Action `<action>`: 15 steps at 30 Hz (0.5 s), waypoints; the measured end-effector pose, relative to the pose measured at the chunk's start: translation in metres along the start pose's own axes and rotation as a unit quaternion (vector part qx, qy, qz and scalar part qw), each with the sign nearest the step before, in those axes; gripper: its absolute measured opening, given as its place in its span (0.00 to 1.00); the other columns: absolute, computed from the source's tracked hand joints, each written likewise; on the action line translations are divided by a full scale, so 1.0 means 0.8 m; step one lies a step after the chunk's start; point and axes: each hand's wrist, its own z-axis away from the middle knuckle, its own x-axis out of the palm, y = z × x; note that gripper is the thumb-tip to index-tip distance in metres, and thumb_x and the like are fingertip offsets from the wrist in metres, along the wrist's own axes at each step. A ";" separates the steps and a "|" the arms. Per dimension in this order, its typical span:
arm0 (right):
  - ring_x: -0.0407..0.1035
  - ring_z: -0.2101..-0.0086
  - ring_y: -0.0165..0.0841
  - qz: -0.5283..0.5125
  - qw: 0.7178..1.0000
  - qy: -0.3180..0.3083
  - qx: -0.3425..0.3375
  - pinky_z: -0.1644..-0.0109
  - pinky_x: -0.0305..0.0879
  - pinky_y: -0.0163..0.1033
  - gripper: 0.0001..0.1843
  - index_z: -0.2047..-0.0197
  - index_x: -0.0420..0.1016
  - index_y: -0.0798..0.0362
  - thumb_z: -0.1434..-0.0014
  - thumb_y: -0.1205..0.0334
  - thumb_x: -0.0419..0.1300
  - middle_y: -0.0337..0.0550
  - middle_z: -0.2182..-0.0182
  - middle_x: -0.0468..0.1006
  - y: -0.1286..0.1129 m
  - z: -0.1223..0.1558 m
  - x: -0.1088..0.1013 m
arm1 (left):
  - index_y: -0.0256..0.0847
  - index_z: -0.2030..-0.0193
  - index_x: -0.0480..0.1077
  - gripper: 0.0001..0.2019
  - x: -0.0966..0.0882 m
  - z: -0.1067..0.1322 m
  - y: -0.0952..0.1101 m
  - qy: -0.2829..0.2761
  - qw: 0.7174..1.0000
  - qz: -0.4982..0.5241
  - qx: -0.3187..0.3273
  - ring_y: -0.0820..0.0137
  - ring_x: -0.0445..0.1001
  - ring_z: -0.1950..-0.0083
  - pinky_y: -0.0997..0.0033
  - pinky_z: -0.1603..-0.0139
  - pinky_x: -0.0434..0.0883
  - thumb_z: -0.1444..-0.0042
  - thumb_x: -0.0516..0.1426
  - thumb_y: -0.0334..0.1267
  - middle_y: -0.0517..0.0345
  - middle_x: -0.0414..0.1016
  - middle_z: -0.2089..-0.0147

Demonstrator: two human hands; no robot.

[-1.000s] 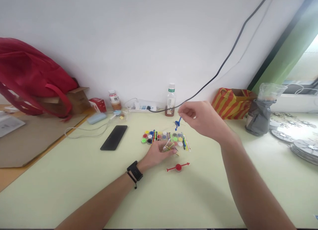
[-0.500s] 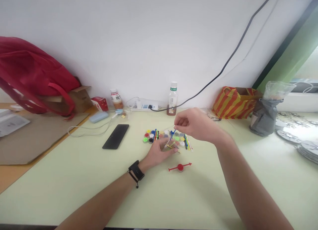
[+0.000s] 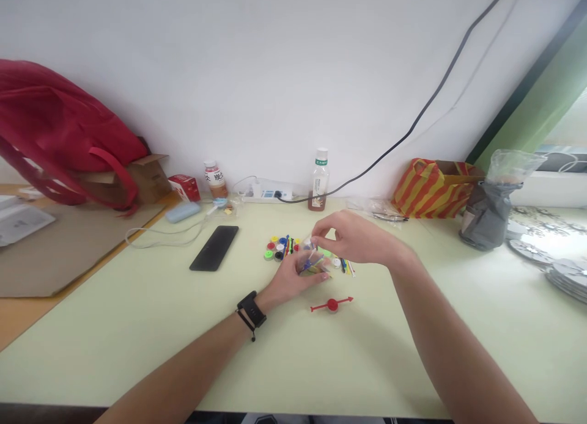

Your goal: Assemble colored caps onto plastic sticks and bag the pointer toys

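Note:
My left hand (image 3: 293, 276) is closed around the lower part of a clear plastic bag (image 3: 314, 263), thumb in front. Thin blue, yellow and white plastic pieces show inside it. My right hand (image 3: 346, 236) pinches at the top of this bag with thumb and forefinger; the exact grip is blurred. Behind the hands lie several round coloured caps (image 3: 268, 255) and a row of thin coloured arrows (image 3: 288, 245), partly hidden by the bag. More thin sticks (image 3: 349, 268) lie to the right. Closer to me, a red arrow spinner (image 3: 332, 305) on a round base rests on the table.
A black phone (image 3: 214, 248) lies at left. Along the wall stand two drink bottles (image 3: 320, 182), a power strip (image 3: 263, 193) and a striped bag (image 3: 433, 189). A red backpack (image 3: 68, 131) is at far left, stacked discs (image 3: 568, 277) at far right. A black cable (image 3: 413, 127) hangs across.
My right hand has moved slightly down and left, nearer my left hand. A blue piece that showed below its fingers now appears lower, within the bag. My left hand stays in place.

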 end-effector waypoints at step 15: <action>0.76 0.67 0.38 0.210 0.971 -0.109 -0.031 0.65 0.62 0.39 0.15 0.57 0.77 0.56 0.40 0.80 0.54 0.48 0.61 0.82 -0.007 0.105 0.144 | 0.38 0.45 0.79 0.22 0.001 0.004 0.008 -0.004 0.999 -0.035 0.010 0.56 0.79 0.45 0.59 0.42 0.74 0.44 0.69 0.46 0.44 0.81 0.45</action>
